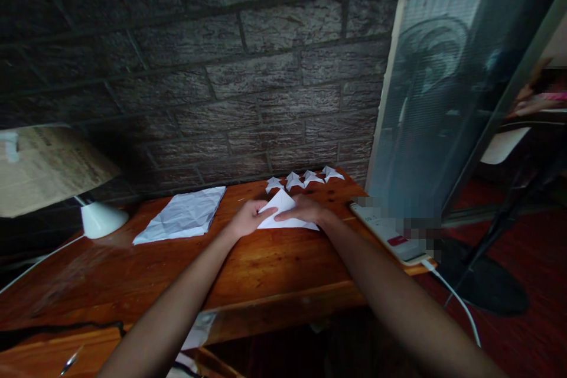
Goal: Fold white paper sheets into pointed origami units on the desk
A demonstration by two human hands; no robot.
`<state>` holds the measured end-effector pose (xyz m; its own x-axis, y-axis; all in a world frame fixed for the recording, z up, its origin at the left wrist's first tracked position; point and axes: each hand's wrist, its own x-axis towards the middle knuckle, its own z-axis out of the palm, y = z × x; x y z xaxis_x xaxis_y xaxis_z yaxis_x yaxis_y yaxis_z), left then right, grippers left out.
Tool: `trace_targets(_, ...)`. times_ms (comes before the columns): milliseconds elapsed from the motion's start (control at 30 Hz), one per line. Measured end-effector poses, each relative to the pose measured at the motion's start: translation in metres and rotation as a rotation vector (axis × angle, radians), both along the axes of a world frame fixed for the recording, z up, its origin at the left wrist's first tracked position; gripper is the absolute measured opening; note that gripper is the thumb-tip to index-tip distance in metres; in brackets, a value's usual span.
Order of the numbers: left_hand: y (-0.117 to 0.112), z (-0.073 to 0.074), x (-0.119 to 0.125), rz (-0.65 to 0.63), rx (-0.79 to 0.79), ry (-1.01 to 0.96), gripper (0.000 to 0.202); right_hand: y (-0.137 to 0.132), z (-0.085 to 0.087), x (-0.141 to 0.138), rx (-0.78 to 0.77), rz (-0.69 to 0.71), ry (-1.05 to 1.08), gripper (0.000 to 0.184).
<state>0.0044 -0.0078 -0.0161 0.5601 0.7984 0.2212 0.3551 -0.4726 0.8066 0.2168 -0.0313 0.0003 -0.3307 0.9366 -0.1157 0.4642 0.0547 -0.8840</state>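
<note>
A partly folded sheet of white paper is between my hands over the middle of the wooden table, its pointed corner towards the wall. My left hand grips its left side, thumb lying on top. From the right, my right hand holds the same paper, with the thumb pressed on its face and the fingers mostly hidden. Just beyond, several small folded paper shapes with points stand in a row near the back edge. A stack of creased white paper sheets lies to the left of my hands.
A lamp with a wide shade stands at the far left. At the right edge a flat white device has a white cable hanging from it. A brick wall rises behind the table; a glass panel is at right.
</note>
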Motion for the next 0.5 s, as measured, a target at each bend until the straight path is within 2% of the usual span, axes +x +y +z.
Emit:
trace_targets(133, 0.005, -0.002, -0.002, -0.009, -0.005, 0.029, 0.055, 0.01, 0.004, -0.002, -0.002, 0.004, -0.057, 0.06)
trace_targets(267, 0.011, -0.005, -0.004, 0.022, -0.024, 0.034, 0.056, 0.025, 0.017, -0.006, -0.035, 0.043, -0.251, 0.067)
trace_targets(367, 0.015, -0.008, -0.004, 0.038, -0.034, 0.023, 0.056, 0.032, 0.02, -0.006, -0.01, 0.091, -0.258, 0.058)
trace_targets(433, 0.015, -0.009, -0.003, 0.034, -0.052, 0.035, 0.056, 0.032, 0.017, -0.004, 0.047, 0.091, -0.217, 0.053)
trace_targets(500, 0.016, -0.008, 0.0, 0.035, -0.051, 0.041, 0.057, 0.031, 0.012, -0.001, 0.041, 0.109, -0.187, 0.049)
